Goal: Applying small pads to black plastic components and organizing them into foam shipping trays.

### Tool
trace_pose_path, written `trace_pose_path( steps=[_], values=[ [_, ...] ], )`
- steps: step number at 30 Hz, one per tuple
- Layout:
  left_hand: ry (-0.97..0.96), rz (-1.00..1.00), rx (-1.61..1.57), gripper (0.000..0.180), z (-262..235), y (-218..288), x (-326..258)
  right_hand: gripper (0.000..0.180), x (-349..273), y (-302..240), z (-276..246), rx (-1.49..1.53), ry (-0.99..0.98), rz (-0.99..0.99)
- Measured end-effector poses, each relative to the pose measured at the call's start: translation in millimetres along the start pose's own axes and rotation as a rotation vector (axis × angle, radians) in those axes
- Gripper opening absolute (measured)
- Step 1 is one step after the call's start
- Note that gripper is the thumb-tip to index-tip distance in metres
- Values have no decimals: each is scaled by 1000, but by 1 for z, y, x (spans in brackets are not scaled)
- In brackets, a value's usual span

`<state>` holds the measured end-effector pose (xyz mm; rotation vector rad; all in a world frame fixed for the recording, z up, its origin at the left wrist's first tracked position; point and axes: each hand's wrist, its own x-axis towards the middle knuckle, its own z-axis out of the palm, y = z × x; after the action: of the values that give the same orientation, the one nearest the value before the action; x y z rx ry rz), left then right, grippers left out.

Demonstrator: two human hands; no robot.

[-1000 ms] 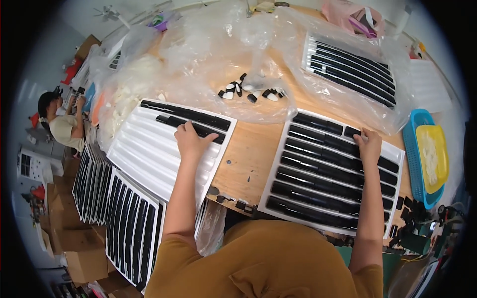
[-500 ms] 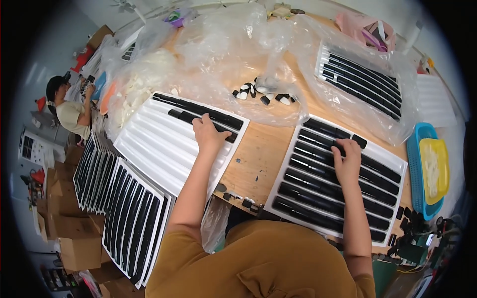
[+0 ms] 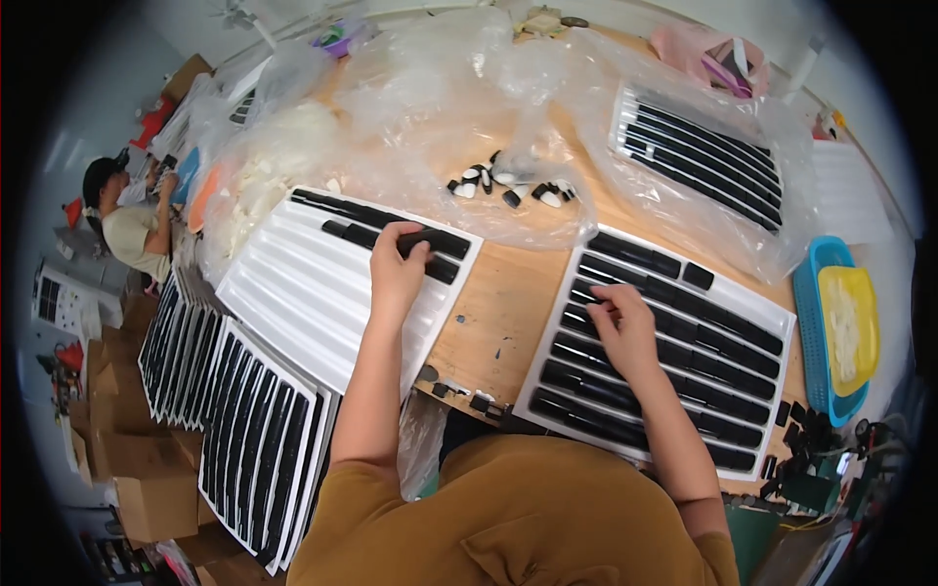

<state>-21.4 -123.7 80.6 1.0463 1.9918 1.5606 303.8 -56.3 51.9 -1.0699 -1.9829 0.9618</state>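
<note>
R grip (image 3: 627, 332) over glossy blk tubes (image 3: 635, 253)

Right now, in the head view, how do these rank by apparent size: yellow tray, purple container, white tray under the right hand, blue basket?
1. White tray
2. Blue basket
3. Yellow tray
4. Purple container, farther off, so its true size is unsure
</note>
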Motion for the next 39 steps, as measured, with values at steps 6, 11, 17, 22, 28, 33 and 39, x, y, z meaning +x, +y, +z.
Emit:
trace_pose_path(
  steps=[6, 11, 17, 22, 28, 33, 39],
  values=[
    [-572, -167, -371, 36, 70, 62, -84, 30, -5, -23, 17, 907, -306, 246],
    [-426, 24, 158, 37, 65, 27, -55, 20, 7, 17, -49, 543, 84, 299],
    [3, 125, 1043, 50, 10, -40, 9, 19, 10, 164, -194, -144, 536, 369],
    [-207, -92, 915, 42, 11, -45, 16, 16, 11, 185, -195, -181, 420, 348],
    [-68, 143, 666, 25, -3, -51, 19, 17, 16, 163, -182, -128, 278, 446],
    [-166, -20, 19, 10, 44, 29, -14, 35, 9, 115, -153, -811, 575, 103],
    [-476, -118, -428, 7, 134, 68, -104, 35, -16, -12, -62, 756, -302, 272]
  ],
)
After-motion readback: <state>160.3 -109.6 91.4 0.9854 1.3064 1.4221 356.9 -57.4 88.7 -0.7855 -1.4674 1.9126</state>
